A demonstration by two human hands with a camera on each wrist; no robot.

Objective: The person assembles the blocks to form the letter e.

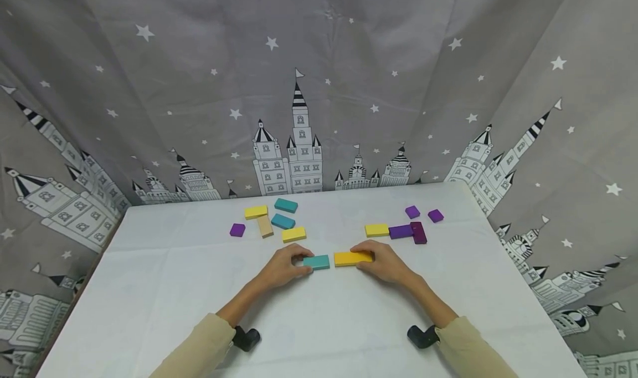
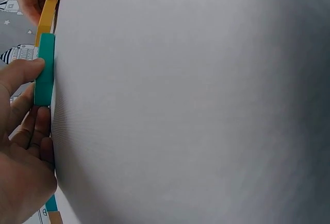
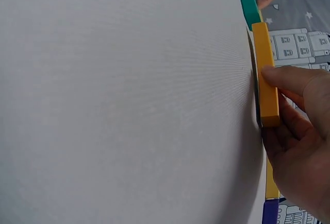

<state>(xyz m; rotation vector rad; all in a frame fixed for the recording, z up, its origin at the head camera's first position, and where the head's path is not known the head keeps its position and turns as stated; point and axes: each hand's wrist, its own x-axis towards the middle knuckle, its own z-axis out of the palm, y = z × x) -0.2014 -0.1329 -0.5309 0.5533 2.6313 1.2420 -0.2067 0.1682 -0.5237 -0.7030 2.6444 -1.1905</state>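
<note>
The left hand [image 1: 284, 264] pinched the left end of a teal block [image 1: 319, 262] between thumb and fingers, and the right hand [image 1: 384, 260] gripped the right end of an orange block [image 1: 344, 259] in the same way. The two blocks faced end to end near the middle of the table [image 1: 164, 289], a narrow gap between them; whether either sat fully on the cloth, I could not tell.

The table's far edge met a grey curtain [image 1: 399, 51] a little behind the rearmost blocks. Its left and right edges lay well apart from both hands. A broad stretch of white cloth opened between the forearms, and more ran out to either side. Beyond the held pair, a lane of cloth led back between two groups.

Thirteen blocks were in sight, two of them in hand. The left group had six: two yellow [image 1: 256, 212] [image 1: 294, 234], two teal [image 1: 286, 205] [image 1: 283, 221], one tan [image 1: 265, 226] and one small purple [image 1: 237, 230]. The right group had five: one yellow [image 1: 376, 230], one long purple [image 1: 401, 231], one plum [image 1: 419, 233] and two small purple [image 1: 412, 212] [image 1: 436, 215].
</note>
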